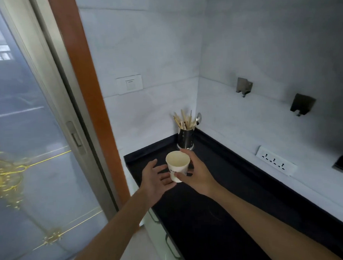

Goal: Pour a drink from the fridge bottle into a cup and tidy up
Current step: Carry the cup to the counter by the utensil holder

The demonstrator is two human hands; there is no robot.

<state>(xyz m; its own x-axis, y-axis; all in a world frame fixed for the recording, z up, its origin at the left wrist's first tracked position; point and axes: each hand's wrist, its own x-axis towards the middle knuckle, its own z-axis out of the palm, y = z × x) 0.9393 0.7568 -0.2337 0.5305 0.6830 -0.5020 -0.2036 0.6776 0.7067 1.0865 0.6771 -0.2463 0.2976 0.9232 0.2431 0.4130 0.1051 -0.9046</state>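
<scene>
Now the right hand holds the cup by its side, just over the counter. The left hand is open beside it. The cup looks like light, thin paper, so hold its middle softly.

Corner of a kitchen, in dim, cool light.

- Black countertop along white marble-look wall tiles.
- Sliding glass door with gold ornament, on the left, beside an orange-brown wooden frame.
- Wall switch.
- Socket strip.
- Metal wall hook and a darker hook.
- Steel utensil holder with chopsticks, in the corner.
</scene>
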